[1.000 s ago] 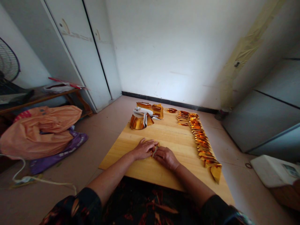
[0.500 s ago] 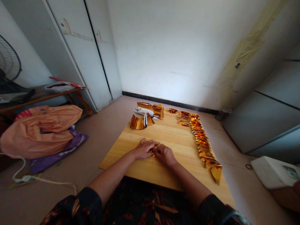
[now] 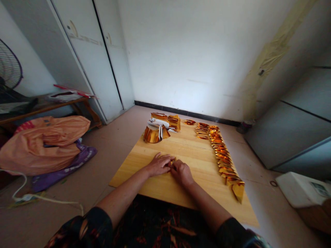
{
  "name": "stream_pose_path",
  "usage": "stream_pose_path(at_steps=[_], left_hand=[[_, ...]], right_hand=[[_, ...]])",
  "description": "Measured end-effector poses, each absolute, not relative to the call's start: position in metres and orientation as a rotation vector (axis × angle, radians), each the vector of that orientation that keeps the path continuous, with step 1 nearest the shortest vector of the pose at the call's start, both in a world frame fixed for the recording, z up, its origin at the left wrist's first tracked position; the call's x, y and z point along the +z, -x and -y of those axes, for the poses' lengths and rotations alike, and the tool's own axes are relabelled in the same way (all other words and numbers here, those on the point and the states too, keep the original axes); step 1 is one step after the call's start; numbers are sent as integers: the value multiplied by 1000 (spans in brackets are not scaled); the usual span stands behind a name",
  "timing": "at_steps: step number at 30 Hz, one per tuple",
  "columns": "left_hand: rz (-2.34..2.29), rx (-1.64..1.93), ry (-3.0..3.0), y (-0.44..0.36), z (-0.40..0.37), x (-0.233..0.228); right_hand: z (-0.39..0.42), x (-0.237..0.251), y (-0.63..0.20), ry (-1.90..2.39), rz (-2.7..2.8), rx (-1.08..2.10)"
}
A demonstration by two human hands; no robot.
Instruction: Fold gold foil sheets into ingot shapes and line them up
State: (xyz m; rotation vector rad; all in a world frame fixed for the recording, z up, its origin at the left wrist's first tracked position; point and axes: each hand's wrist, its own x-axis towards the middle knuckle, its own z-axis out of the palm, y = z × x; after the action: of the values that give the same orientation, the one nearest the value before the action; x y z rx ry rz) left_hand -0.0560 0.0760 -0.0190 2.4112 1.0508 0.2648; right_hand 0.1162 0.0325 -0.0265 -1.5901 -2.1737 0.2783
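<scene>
My left hand and my right hand meet at the middle of a wooden board that lies on the floor. Between their fingers they pinch and press down a small folded piece of gold foil paper, mostly hidden by the fingers. A long row of folded gold pieces runs along the board's right side, ending at a larger folded one near the front corner.
At the board's far end sit a curled gold sheet and a stack of gold and white paper. An orange bag on purple plastic lies left, a white cupboard behind, a white box right.
My right hand has slid slightly left, closer against the left hand, covering more of the gold piece. The left hand has stayed in place.
</scene>
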Motion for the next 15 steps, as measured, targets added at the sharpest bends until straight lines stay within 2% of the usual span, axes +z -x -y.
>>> stream_pose_path(at_steps=[15], left_hand=[[-1135,363,-2383,49,-66,-12]], right_hand=[[-27,-39,-122,1375,1866,425]])
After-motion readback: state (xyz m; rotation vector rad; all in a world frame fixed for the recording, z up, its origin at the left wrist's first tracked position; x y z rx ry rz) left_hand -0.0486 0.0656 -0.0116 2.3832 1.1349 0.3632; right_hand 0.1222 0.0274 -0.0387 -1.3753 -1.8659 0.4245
